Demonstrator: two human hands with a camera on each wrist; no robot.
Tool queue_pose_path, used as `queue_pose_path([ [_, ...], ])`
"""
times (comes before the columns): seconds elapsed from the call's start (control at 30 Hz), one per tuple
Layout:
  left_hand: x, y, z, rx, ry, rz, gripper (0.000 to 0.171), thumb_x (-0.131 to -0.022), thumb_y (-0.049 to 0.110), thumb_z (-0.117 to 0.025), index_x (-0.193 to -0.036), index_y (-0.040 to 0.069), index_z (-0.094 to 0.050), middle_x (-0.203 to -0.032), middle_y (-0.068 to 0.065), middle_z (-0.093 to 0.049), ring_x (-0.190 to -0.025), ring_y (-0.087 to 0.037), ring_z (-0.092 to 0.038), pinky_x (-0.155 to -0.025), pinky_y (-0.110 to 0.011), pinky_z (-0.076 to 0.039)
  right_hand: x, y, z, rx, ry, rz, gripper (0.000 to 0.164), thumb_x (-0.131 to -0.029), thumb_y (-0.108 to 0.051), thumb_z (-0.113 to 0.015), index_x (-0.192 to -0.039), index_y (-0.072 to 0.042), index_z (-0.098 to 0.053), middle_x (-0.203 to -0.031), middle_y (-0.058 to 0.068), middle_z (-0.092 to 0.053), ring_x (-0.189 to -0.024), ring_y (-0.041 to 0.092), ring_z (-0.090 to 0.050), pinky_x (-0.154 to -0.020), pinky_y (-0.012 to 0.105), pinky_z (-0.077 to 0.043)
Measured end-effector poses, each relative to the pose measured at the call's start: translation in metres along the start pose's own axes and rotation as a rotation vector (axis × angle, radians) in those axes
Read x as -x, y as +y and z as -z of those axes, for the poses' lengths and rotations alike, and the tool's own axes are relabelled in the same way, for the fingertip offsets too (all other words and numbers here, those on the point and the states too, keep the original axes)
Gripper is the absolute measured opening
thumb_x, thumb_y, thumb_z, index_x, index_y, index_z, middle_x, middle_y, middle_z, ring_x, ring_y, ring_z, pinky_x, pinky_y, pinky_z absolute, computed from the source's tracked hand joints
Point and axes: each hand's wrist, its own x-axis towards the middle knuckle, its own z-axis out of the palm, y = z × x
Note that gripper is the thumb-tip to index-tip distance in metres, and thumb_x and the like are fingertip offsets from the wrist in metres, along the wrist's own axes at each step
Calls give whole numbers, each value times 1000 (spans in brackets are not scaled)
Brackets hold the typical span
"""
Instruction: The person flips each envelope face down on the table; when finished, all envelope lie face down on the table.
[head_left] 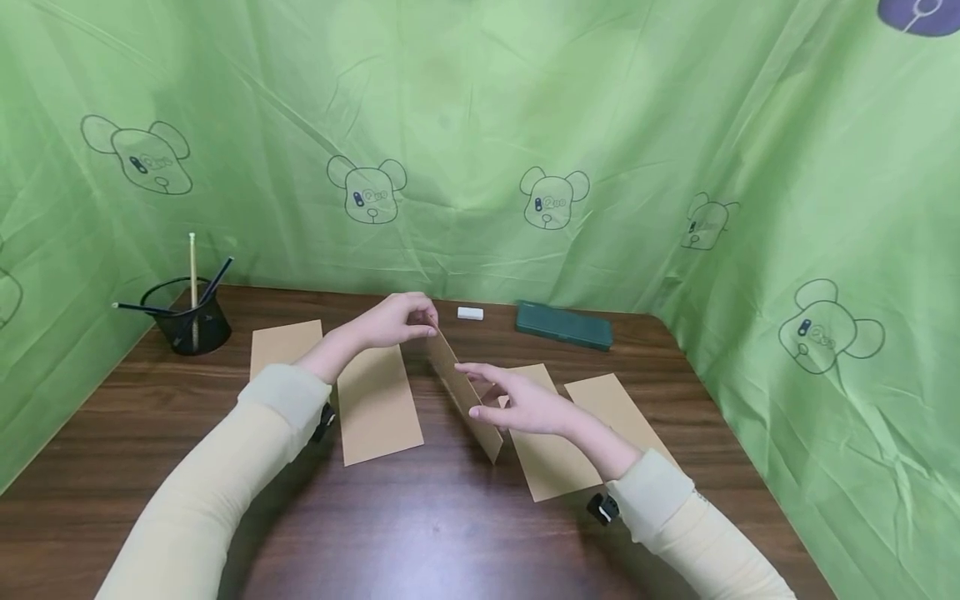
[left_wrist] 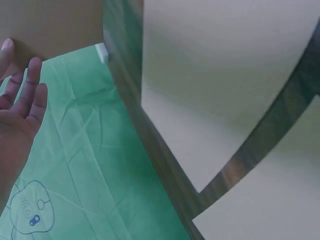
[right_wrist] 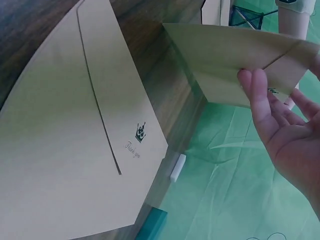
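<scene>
A tan kraft envelope [head_left: 467, 396] stands tilted on edge above the table. My left hand [head_left: 405, 320] pinches its far top corner between thumb and fingers; the left wrist view shows the hand [left_wrist: 21, 107] at the paper's edge. At the right side of this envelope, my right hand [head_left: 528, 402] has its thumb and fingers spread apart. In the right wrist view its fingertips [right_wrist: 257, 77] lie over the flap side, partly hiding a small dark print. Below the right hand lies another envelope [right_wrist: 55, 150] with a flap line, a crown mark and "Thank you".
Two more flat tan pieces [head_left: 378, 408] lie on the left, and one [head_left: 618, 404] at the far right. Along the back are a white eraser [head_left: 470, 313] and a green case [head_left: 562, 325]. A black mesh cup [head_left: 202, 329] holds pencils. Green curtains [head_left: 465, 125] surround the table.
</scene>
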Motion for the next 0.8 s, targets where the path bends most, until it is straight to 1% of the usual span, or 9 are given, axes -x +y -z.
queue_pose_path([
  [0.07,-3,3,3,11,-3,6,9,-85,19,-71,-89,16,-64,-86,3,-61,-78,-11,-57,-75,-33,-48,0,-1,1,6,16,7,59,-92,-28,-61,-145,-24,-35,-143,11,-43,-97,18,-64,-58,28,-55],
  [0.17,-6,7,6,43,-8,15,12,-85,19,-71,-91,15,-61,-88,3,-62,-78,-11,-59,-74,-33,-49,-1,-1,2,13,51,25,55,-92,-24,-61,-143,-19,-40,-140,10,-47,-82,16,-66,-49,29,-53],
  [0.23,-8,10,7,65,-6,23,15,-85,19,-71,-92,13,-58,-87,2,-63,-77,-12,-59,-72,-32,-49,-2,-1,2,23,79,37,52,-91,-22,-62,-140,-17,-43,-136,9,-50,-76,15,-65,-42,29,-50],
  [0.4,-14,17,8,63,5,12,25,-85,20,-71,-100,10,-55,-84,0,-60,-77,-14,-56,-72,-32,-48,-5,0,4,92,152,67,49,-87,-16,-67,-132,-12,-51,-125,6,-56,-75,8,-65,-48,25,-52],
  [0.47,-16,19,7,59,5,4,28,-85,20,-71,-104,8,-54,-85,-1,-59,-78,-14,-56,-73,-31,-47,-5,1,4,123,169,72,49,-84,-12,-69,-130,-10,-52,-124,5,-58,-71,5,-63,-52,23,-52],
  [0.5,-17,19,6,63,7,-1,31,-85,19,-71,-107,6,-54,-86,-2,-59,-79,-15,-55,-73,-31,-47,-5,2,4,140,175,71,50,-83,-11,-70,-130,-10,-53,-123,5,-59,-69,4,-61,-51,22,-51],
  [0.6,-17,19,4,75,14,-8,35,-84,18,-72,-112,7,-54,-89,-3,-59,-81,-15,-56,-75,-31,-47,-4,7,3,183,195,67,52,-81,-5,-71,-129,-10,-55,-118,4,-61,-65,4,-57,-49,20,-47],
  [0.7,-17,16,2,96,21,-15,39,-84,16,-72,-116,7,-52,-94,-3,-60,-85,-15,-57,-78,-31,-48,-2,12,2,204,215,53,54,-80,-3,-71,-131,-11,-55,-112,4,-62,-66,5,-54,-52,19,-44],
  [0.8,-14,14,-1,109,19,-4,37,-83,15,-73,-114,8,-53,-97,-3,-60,-88,-16,-58,-82,-33,-48,1,16,1,193,227,27,55,-80,-3,-70,-132,-12,-54,-108,3,-59,-66,6,-51,-53,19,-41],
])
